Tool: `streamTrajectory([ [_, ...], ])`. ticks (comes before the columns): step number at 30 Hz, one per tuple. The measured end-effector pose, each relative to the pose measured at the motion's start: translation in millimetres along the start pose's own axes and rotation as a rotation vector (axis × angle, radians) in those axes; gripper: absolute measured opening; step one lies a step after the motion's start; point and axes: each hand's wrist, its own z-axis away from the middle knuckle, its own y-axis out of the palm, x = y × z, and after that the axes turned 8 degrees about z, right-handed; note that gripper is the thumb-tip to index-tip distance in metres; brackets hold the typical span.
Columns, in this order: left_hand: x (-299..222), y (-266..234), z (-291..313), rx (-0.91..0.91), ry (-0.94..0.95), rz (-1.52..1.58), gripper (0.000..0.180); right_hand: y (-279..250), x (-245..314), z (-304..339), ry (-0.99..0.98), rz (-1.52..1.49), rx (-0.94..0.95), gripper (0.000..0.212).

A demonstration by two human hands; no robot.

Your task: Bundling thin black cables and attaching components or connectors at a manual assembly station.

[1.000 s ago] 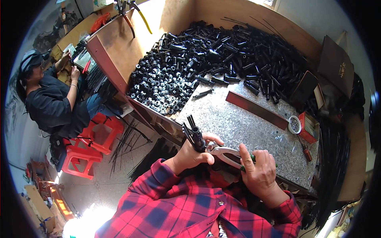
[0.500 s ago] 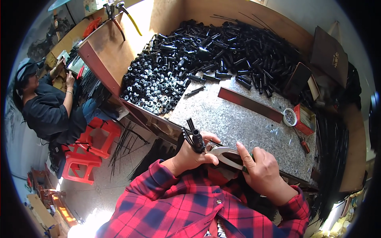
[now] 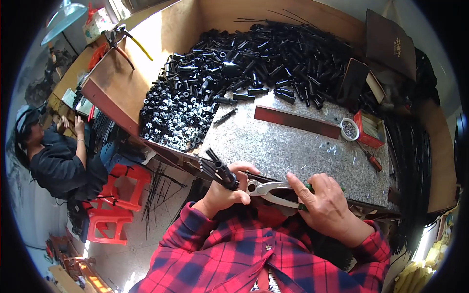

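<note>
Gripping a bundle of thin black rods (image 3: pixel 218 169) in a closed fist, the left hand (image 3: pixel 225 191) held it at the near edge of the metal-topped bench (image 3: pixel 293 149), the rods slanting up and to the left out of the fingers. The right hand (image 3: pixel 324 207) was wrapped around the handles of a pair of metal pliers (image 3: pixel 270 189), whose head sat right against the left fist; whether the jaws actually bit on the bundle was hard to tell, since the thumb covered that spot. Farther back on the bench lay a large heap of black tubes and caps (image 3: pixel 234 78), with a dark red bar (image 3: pixel 296 121) to its near right. A small round tin (image 3: pixel 349 129) and a red box (image 3: pixel 370 129) stood at the right. Far left, another person (image 3: pixel 53 156) in dark clothes sat beside red plastic stools (image 3: pixel 117 200).
</note>
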Motion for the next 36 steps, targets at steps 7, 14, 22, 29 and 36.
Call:
streamTrajectory([
  [7, 10, 3, -3, 0.121, 0.186, -0.282, 0.037, -7, 6, 8, -0.052, 0.073, 0.189, 0.067],
  [14, 15, 4, -4, 0.059, 0.119, -0.211, 0.033, 5, 9, 9, 0.08, -0.164, 0.266, 0.066],
  [22, 12, -22, -7, -0.088, 0.262, 0.281, 0.094, 14, -30, 11, 0.317, -0.182, 0.356, 0.064],
  [29, -18, -55, -8, -0.308, 0.346, 0.681, 0.088, 27, -24, 29, 0.279, 0.211, -0.023, 0.049],
  [36, -22, -31, -22, -0.307, 0.256, 1.111, 0.077, 85, 52, 62, 0.502, -1.298, 0.542, 0.065],
])
